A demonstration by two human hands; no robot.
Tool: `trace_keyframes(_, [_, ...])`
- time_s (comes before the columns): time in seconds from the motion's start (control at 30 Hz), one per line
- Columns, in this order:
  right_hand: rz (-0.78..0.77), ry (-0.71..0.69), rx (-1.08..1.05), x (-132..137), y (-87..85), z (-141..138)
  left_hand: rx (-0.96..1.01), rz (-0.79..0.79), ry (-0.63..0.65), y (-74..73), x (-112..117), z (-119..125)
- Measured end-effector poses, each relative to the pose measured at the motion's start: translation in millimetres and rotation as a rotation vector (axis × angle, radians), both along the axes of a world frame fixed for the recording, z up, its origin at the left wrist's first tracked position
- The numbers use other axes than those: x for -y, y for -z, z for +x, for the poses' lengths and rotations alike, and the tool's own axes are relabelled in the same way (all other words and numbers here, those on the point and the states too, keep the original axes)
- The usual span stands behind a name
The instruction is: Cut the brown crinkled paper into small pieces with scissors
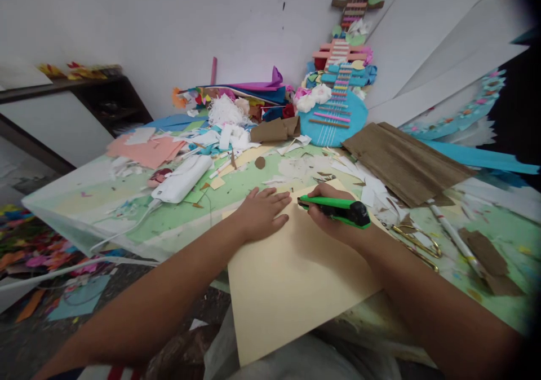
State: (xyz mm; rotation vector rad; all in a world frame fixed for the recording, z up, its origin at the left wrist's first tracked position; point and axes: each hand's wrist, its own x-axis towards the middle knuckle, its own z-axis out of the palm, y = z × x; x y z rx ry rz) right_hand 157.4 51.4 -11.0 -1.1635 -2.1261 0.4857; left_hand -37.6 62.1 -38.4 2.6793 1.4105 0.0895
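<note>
A large cream sheet of card (287,290) lies on the table and hangs over its front edge toward me. My left hand (264,213) rests flat on the sheet's upper left part, fingers stretched out. Close to its fingertips, my right hand (332,216) grips a green and black utility knife (336,206) over the upper middle of the sheet. The knife's front end points left, toward my left hand. Whether its blade is out and touching the card I cannot tell.
Gold scissors (418,242) and a white marker (456,236) lie right of the sheet, near brown cardboard (406,160). A white power bank (183,178) with a cable sits left. Paper scraps and a blue cardboard guitar (333,120) stand behind on the green table (169,222).
</note>
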Motion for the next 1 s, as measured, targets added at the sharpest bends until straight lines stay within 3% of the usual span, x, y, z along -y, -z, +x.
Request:
trace_keyframes(0.27, [-0.018, 0.076, 0.017, 4, -2.3, 1, -0.011, -0.011, 0.014, 0.5, -1, 0])
trace_keyframes(0.53, [-0.083, -0.021, 0.005, 2, -3.7, 3, -0.009, -0.002, 0.008, -0.2, 0, 0])
trace_keyframes(0.6, [-0.111, 0.024, -0.131, -1, -2.9, 6, -0.009, 0.003, 0.008, 0.0, -1, 0])
trace_keyframes(0.73, [-0.074, 0.179, -0.617, -15, -6.9, 17, -0.007, 0.009, 0.02, -0.5, -1, 0])
trace_keyframes(0.8, [-0.061, 0.225, -0.708, -23, -9.4, 24, -0.008, 0.016, 0.025, -1.4, 0, 0])
trace_keyframes(0.87, [-0.109, 0.195, -0.666, -33, -9.9, 28, -0.009, 0.033, 0.025, -2.5, 1, 0])
trace_keyframes(1.0, [-0.287, 0.008, -0.469, -50, -4.8, 21, -0.006, 0.092, 0.021, -3.8, 4, 1])
